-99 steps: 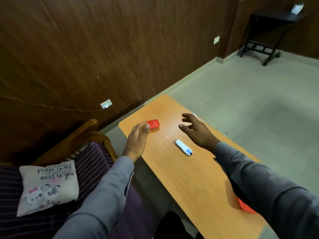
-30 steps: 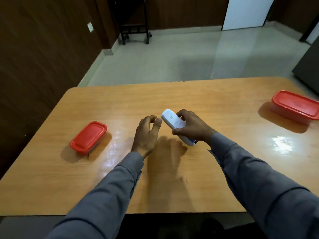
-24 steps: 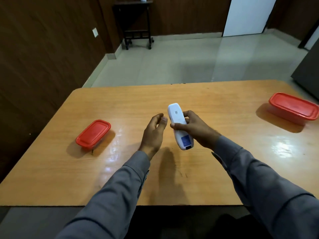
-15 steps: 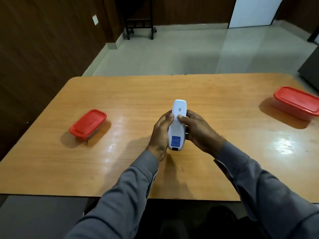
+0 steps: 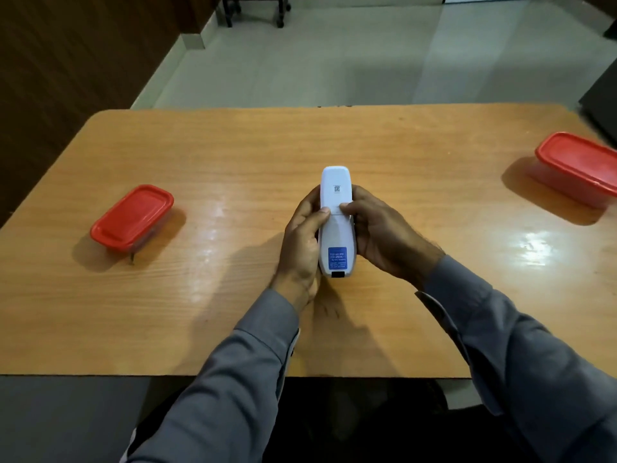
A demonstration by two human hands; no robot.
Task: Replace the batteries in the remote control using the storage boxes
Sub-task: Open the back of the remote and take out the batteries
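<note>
A white remote control is held back side up over the middle of the wooden table, with a blue label near its lower end. My left hand grips its left side and my right hand grips its right side. Both thumbs press on the back cover about halfway along. A small storage box with a red lid sits closed on the table's left. A second storage box with a red lid sits closed at the far right edge.
A dark wooden wall runs along the left. Beyond the table lies a pale tiled floor with a black metal stand at the back. A dark object stands off the table's right corner.
My right hand picked the remote off the table and turned it back side up. My left hand then joined it, and both thumbs have slid onto the back cover.
</note>
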